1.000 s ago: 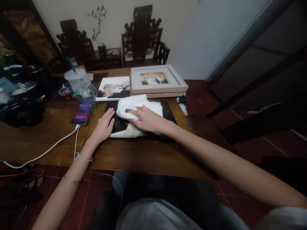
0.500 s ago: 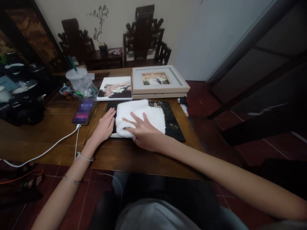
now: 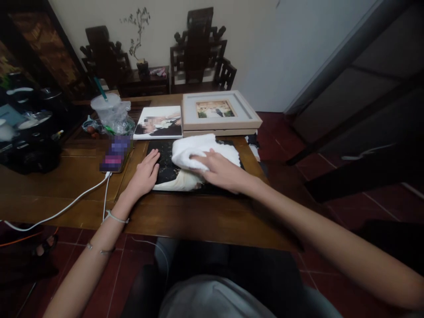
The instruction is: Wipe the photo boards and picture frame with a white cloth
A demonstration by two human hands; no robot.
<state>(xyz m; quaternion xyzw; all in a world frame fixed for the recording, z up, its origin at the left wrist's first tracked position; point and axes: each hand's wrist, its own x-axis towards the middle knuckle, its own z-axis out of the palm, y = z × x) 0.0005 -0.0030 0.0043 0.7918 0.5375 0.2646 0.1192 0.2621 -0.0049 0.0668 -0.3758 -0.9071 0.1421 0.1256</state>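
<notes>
A dark photo panel [image 3: 162,161] with a pale dress printed along its lower edge lies flat on the wooden table [image 3: 159,216]. My left hand [image 3: 146,172] rests at the panel's left edge, fingers stretched out and holding nothing. On the panel's right half, my right hand [image 3: 221,170] grips a folded white towel [image 3: 197,145]. The towel is bunched up around its fingertips, which are partly hidden in the folds. Much of the panel's right side is covered by the towel and hand.
Beyond the panel are a white-edged photo print [image 3: 159,121] and stacked picture frames [image 3: 251,121]. To the left lie a phone [image 3: 115,152] on a white cable [image 3: 79,194], a plastic cup [image 3: 106,104] with a straw, and a black camera [image 3: 36,150]. Carved chairs [image 3: 200,48] stand behind.
My right hand has moved to the right with the towel, which is now more bunched. The panel's left part and the pale dress have come into view. My left hand stays put.
</notes>
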